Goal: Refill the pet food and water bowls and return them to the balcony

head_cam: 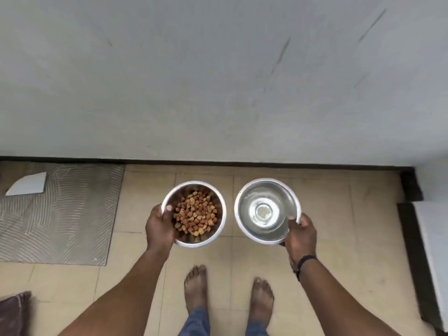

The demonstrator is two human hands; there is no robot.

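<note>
From the head view, the left hand [158, 226] grips the near-left rim of the food bowl [194, 213], thumb hooked inside the rim and fingers under the outside; the bowl, holding brown kibble [196, 215], sits ahead and right of that hand. The right hand [300, 232] pinches the near-right rim of the water bowl [267, 210], thumb over the edge, the bowl lying ahead and left of it. The two bowls are side by side, apart, above the tiled floor [135, 190] near the wall [218, 81]. A grey mat [72, 214] lies to the left. Bare feet [196, 287] stand below the bowls.
</note>
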